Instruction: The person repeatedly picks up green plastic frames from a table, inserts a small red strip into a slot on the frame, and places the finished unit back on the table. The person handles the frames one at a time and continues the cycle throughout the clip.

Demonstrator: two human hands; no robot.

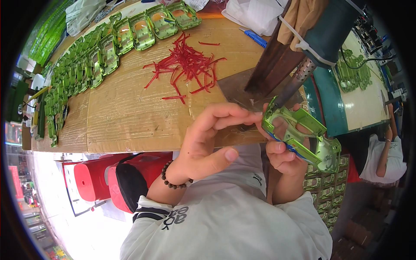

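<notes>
1. White shirt (225,216) of mine up close; rows of frames (73,69) at left – can't tell which are done.
2. Red strips (186,60) piled mid-table.
3. My left hand (197,149): thumb and fingers apart, tips near the held frame (302,149).
4. My right hand (284,159) clamps it – midway, I'd guess; metal nozzle (299,79) crowds it.

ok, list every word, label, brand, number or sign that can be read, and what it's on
White T-shirt, near left sleeve: large dark lettering; wording not copied here.
Pale garment over the lap: small dark mark, too small to read.
White sheet, far table edge: print too small.
Background: too blurred to read.
</notes>
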